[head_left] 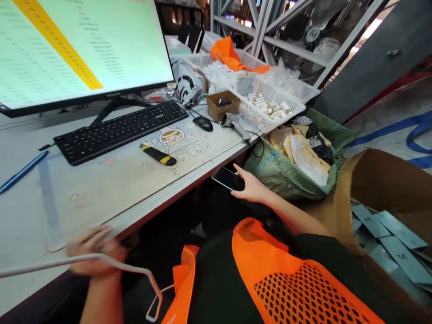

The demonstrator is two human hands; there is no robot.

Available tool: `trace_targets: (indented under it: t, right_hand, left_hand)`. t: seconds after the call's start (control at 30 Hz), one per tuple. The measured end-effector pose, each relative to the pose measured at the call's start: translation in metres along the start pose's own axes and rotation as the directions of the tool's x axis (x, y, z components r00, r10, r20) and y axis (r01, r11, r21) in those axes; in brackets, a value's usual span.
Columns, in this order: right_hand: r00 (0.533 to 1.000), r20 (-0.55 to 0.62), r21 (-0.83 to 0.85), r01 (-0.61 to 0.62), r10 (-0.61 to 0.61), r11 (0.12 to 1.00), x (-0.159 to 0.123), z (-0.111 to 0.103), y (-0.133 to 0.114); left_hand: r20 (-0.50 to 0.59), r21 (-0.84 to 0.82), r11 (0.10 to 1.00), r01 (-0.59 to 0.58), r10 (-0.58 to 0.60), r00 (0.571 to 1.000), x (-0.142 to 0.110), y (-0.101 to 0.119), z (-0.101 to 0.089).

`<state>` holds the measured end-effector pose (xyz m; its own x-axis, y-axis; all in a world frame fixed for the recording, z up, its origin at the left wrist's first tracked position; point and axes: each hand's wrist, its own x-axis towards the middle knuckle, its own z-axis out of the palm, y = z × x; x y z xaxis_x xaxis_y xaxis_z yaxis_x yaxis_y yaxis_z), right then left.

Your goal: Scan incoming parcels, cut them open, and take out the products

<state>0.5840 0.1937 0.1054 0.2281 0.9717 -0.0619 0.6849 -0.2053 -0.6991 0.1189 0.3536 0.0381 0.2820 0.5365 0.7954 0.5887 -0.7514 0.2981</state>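
Note:
My right hand (251, 188) grips a black smartphone (228, 178) just below the desk's front edge, screen up. My left hand (94, 249) is smeared by motion at the desk's near edge. It touches a white cable (135, 270) that runs across in front of it and hangs down. Its fingers look curled, but I cannot make out whether they hold the cable. I wear an orange mesh vest (297, 279) over dark clothes.
On the desk (111, 189): a monitor (77, 45), black keyboard (118, 128), mouse (203, 123), black-and-yellow knife (158, 154), blue pen (22, 172), barcode scanner (236, 125), small cardboard box (223, 105), white baskets (270, 96). A green sack of waste paper (303, 153) and a cardboard box (388, 202) stand at right.

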Motion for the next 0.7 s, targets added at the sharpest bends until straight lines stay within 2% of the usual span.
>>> trace_targets:
  t: [0.03,0.07,0.1,0.13,0.17,0.2,0.23,0.27,0.3,0.33,0.37,0.5,0.6,0.7]
  right_hand:
    - [0.995,0.069,0.065,-0.082,0.078,0.995,-0.024,0.01,0.008]
    - [0.976,0.138,0.108,-0.185,0.169,0.977,-0.046,0.022,0.017]
    - [0.943,0.192,0.126,-0.298,0.272,0.946,-0.066,0.036,0.025]
    - [0.899,0.227,0.12,-0.407,0.374,0.906,-0.083,0.05,0.034]
    - [0.849,0.245,0.097,-0.501,0.468,0.86,-0.099,0.063,0.042]
    - [0.803,0.251,0.068,-0.572,0.541,0.817,-0.112,0.074,0.049]
    - [0.765,0.253,0.035,-0.619,0.592,0.785,-0.123,0.083,0.055]
    - [0.739,0.253,-0.002,-0.645,0.625,0.764,-0.132,0.089,0.06]
    - [0.723,0.254,-0.042,-0.655,0.642,0.754,-0.139,0.091,0.063]
    - [0.713,0.262,-0.084,-0.654,0.65,0.752,-0.145,0.089,0.065]
    - [0.704,0.277,-0.132,-0.647,0.655,0.751,-0.151,0.083,0.066]
    - [0.636,0.373,-0.36,-0.571,0.675,0.738,-0.163,0.042,0.065]
    - [0.619,0.425,-0.443,-0.494,0.66,0.748,-0.165,0.013,0.065]
    - [0.664,0.377,-0.455,-0.474,0.646,0.753,-0.16,0.0,0.063]
  left_hand:
    - [0.001,-0.1,0.986,-0.136,0.136,0.991,-0.001,0.016,0.009]
    - [0.12,-0.233,0.948,-0.216,0.248,0.961,-0.001,0.035,0.02]
    - [0.259,-0.353,0.908,-0.226,0.326,0.909,-0.001,0.056,0.034]
    - [0.378,-0.433,0.876,-0.212,0.39,0.84,-0.001,0.079,0.05]
    - [0.509,-0.467,0.867,-0.176,0.426,0.748,-0.003,0.101,0.067]
    - [0.63,-0.498,0.856,-0.142,0.469,0.62,-0.006,0.122,0.083]
    - [0.726,-0.519,0.849,-0.103,0.501,0.472,-0.01,0.142,0.098]
    - [0.756,-0.534,0.842,-0.081,0.518,0.399,-0.016,0.16,0.112]
    - [0.773,-0.548,0.834,-0.061,0.532,0.346,-0.022,0.177,0.123]
    - [0.778,-0.56,0.827,-0.042,0.543,0.316,-0.029,0.192,0.133]
    - [0.776,-0.571,0.82,-0.026,0.55,0.308,-0.035,0.205,0.14]
    - [0.791,-0.589,0.806,0.054,0.562,0.242,-0.06,0.247,0.156]
    - [0.799,-0.601,0.792,0.112,0.587,0.132,-0.074,0.266,0.163]
    - [0.765,-0.635,0.753,0.173,0.644,0.01,-0.088,0.279,0.161]
